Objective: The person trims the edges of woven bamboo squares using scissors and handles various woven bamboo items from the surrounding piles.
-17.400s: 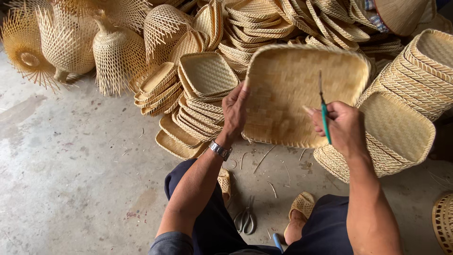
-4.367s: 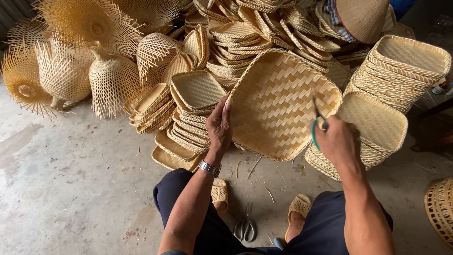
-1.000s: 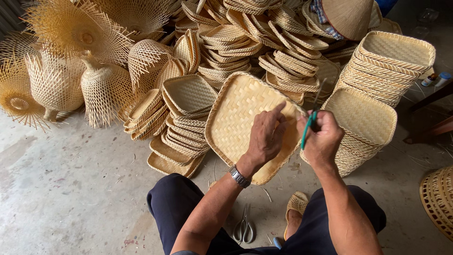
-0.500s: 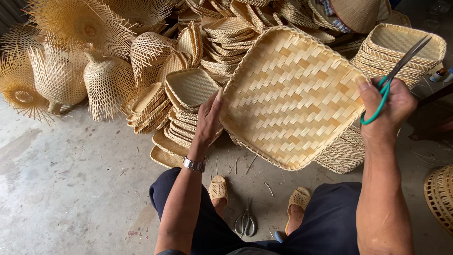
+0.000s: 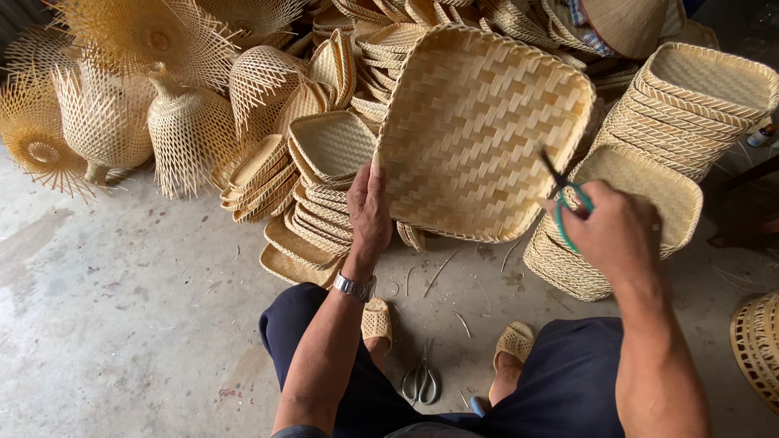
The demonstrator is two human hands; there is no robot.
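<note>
Above your knees, at twelve o'clock: the woven tray [image 5: 479,130], tilted.
Your left hand [image 5: 369,215] grips its nine-o'clock edge, fingers clasped; your right hand [image 5: 613,231], fist-clenched on green-handled scissors [image 5: 564,203], sits at three.

The tray [image 5: 479,130] is woven from flat bamboo strips, pale and matt, with a bound rim. Green plastic handles and dark metal blades are seen on the scissors [image 5: 565,203]. A shiny metal watch [image 5: 355,286] is worn. The floor [image 5: 122,324] is rough grey concrete.
</note>
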